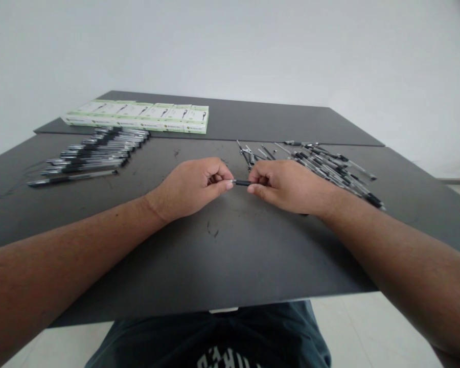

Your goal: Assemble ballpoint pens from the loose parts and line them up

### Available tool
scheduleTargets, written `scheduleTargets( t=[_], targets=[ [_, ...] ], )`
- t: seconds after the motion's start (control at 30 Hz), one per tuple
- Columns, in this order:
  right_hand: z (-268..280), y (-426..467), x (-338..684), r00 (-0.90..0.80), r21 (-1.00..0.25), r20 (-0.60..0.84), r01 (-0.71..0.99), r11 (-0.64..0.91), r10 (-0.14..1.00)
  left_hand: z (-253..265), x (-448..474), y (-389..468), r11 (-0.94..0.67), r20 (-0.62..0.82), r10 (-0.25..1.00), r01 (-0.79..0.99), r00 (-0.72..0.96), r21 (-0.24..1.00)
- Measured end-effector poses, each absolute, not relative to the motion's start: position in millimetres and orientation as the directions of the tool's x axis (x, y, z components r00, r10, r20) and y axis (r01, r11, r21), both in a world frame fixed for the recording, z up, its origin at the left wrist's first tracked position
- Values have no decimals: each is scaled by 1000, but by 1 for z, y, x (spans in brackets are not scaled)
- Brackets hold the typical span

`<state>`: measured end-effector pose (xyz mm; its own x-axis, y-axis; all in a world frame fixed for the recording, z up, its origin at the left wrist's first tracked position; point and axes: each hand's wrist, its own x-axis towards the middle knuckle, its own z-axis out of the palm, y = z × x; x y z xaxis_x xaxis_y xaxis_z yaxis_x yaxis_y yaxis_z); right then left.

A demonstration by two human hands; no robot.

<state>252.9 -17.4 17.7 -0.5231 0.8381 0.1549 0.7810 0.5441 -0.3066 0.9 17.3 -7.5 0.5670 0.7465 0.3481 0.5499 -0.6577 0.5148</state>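
Dark tabletop, pale wall at 12 o'clock. Our left hand, 9 o'clock, and right hand, 3 o'clock, pinch the pen between them, dial centre; we should keep both grips coaxial.

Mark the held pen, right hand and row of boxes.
Held pen (242, 182), head view: dark barrel between the hands.
Right hand (291, 185), head view: back of hand.
Row of boxes (135, 114), head view: top face, mid-row.
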Motion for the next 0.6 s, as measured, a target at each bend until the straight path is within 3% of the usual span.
scheduleTargets(
  t=[0.13, 0.33, 0.5, 0.6],
  targets=[
    [19, -17, 252, -597, -241, 131, 755, 609, 792, -8, 1, 17, -661, 344, 743, 548, 575, 512],
    [19, -18, 252, -517, -337, 141, 777, 532, 844, -8, 0, 18, -679, 356, 727, 541, 587, 496],
    [21, -18, 252, -588, -256, 106, 763, 593, 802, -8, 0, 18, -670, 344, 735, 546, 585, 502],
    [20, -18, 252, -566, -290, 125, 765, 576, 815, -8, 0, 18, -669, 338, 735, 549, 588, 501]
  ],
)
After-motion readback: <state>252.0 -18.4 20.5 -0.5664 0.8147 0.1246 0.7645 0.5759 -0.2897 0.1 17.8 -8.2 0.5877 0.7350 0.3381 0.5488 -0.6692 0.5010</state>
